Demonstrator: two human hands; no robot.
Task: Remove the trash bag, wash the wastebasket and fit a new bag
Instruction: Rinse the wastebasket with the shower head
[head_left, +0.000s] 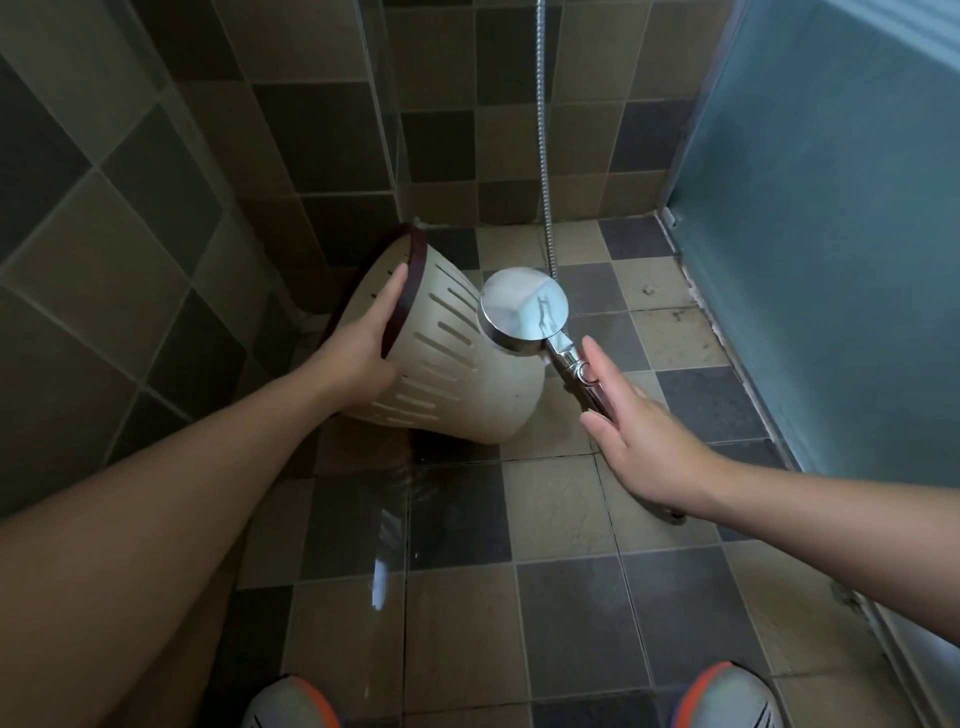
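Head view, looking down into a tiled shower corner. A cream plastic wastebasket (457, 364) with slotted sides and a dark maroon rim lies tipped on its side at the centre of the frame, no bag visible on it. Its long axis runs from the rim at upper left, close to the wall, down to the closed base at lower right. The mouth faces away toward the upper-left wall, so the inside cannot be seen.

The left hand (363, 343) comes in from the lower left and holds the wastebasket at the rim: its grip is curled over the edge, fingers reaching inside and thumb under the outer wall.

A chrome shower head (522, 309) sits just right of the wastebasket, its handle slanting down to the right and its metal hose (543, 130) rising to the top of the frame. The right hand (639, 431) enters from the right; its grip looks pinched on the handle, thumb laid straight along the top, fingers straight and largely hidden beneath.

The spray face points down and left at the wastebasket's outer side, not into its mouth. Rinsing the inside would likely mean turning the mouth toward the shower head.

The floor tiles (561, 509) at lower centre shine wet.
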